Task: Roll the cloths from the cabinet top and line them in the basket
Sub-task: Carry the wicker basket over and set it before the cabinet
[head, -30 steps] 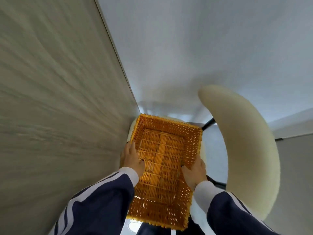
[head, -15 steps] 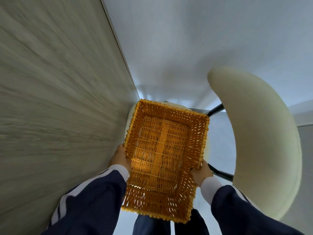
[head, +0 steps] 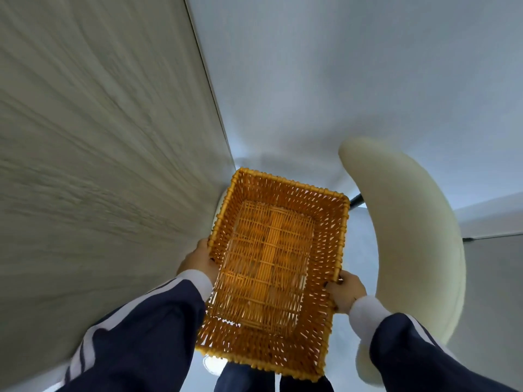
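An orange woven basket (head: 283,188) hangs in the air in front of me, with nothing inside it. My left hand (head: 199,260) grips its left wall from outside. On the opposite side my right hand (head: 346,290) grips the right rim near the front corner. No cloths and no cabinet top are in view.
A grey wood-grain panel (head: 99,151) rises close on the left. A cream curved chair back (head: 410,236) stands to the right on black legs. A pale floor (head: 325,80) stretches beyond the basket. My dark trouser legs show below it.
The basket has risen off the cream seat and come toward me. My hands moved from inside the basket to its outer walls.
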